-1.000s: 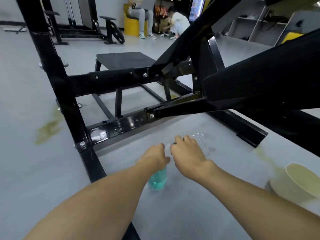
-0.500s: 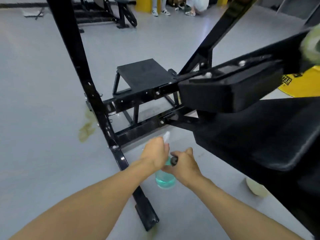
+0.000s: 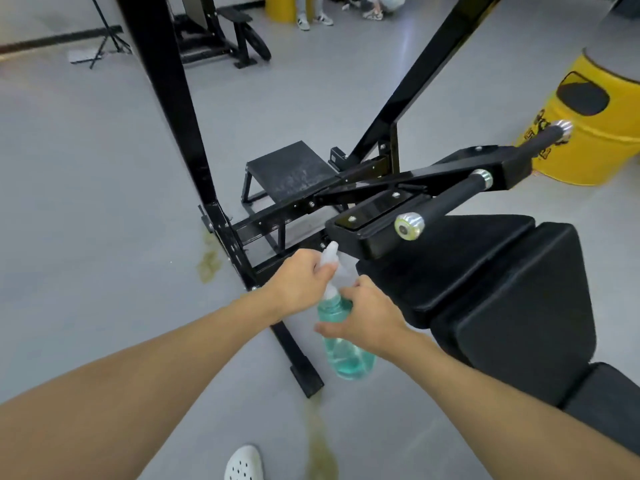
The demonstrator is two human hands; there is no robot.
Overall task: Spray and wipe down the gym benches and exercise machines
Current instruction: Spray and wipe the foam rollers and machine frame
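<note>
Clear spray bottle [image 3: 346,355], part-filled with teal liquid and fitted with a white trigger head, gripped at head by left hand [image 3: 301,280] and at body by right hand [image 3: 367,318].

My right hand [image 3: 367,317] covers the middle of the bottle [image 3: 348,358], and my left hand [image 3: 301,282] hides most of its blurred spray head [image 3: 329,252]. On the right, the pad [image 3: 519,306] and the yellow drum [image 3: 595,140] run off the edge. The far people [image 3: 311,10] are cut at the top. My near shoe [image 3: 244,464] is cropped below.
</note>
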